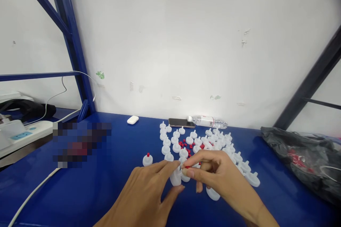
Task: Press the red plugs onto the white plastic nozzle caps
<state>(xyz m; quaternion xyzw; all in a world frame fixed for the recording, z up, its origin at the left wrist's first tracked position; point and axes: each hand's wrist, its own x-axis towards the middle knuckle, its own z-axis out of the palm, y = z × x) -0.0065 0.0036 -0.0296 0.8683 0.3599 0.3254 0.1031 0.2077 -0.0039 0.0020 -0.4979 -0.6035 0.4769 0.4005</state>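
My left hand [149, 193] grips a white plastic nozzle cap [176, 178] between thumb and fingers, its body tilted toward my right hand. In a pinch of thumb and forefinger, my right hand [217, 172] has a small red cap [187, 167] at the tip of that nozzle cap. Whether the red cap is seated on the tip, I cannot tell. Several like nozzle caps [176, 147] stand around and behind the hands, with loose red caps [191, 145] scattered among them. Left of the group, one nozzle cap [147, 160] stands upright with a red cap on its tip.
A phone [181, 123], a water bottle [209, 121] and a white case [133, 120] lie along the wall. At the right is a black plastic bag [295, 163] with red pieces inside. On the left, a power strip [29, 131] and a white cable [34, 193] lie near a blurred patch.
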